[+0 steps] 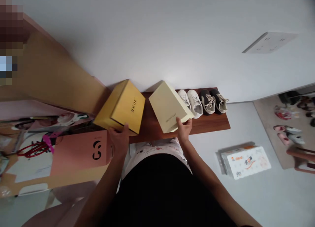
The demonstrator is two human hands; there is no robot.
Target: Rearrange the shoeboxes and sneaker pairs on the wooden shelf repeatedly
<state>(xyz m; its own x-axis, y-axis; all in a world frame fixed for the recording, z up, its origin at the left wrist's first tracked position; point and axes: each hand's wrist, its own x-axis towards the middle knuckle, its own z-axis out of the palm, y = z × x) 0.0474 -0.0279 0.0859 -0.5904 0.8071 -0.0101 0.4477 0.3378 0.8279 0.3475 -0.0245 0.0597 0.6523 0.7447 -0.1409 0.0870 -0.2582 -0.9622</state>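
A yellow shoe box (128,105) marked MMOK stands tilted at the left end of a narrow wooden shelf (211,122). My left hand (120,136) is closed on its near lower edge, thumb on the lid. To the right, a cream shoe box (166,105) is turned at an angle, and my right hand (184,127) grips its near right corner with the thumb on the lid. Beside the cream box sits a pair of white sneakers (195,104), partly covered by it. Dark sneakers (209,102) with pale laces are farther right.
A pink box (80,151) lies on a cluttered desk (73,179) at left, near red cable-like loops (33,151). A white tissue pack (246,161) rests on the floor at right. More shoes (283,133) lie beyond it. A wall (172,40) with a socket plate (270,42) runs behind the shelf.
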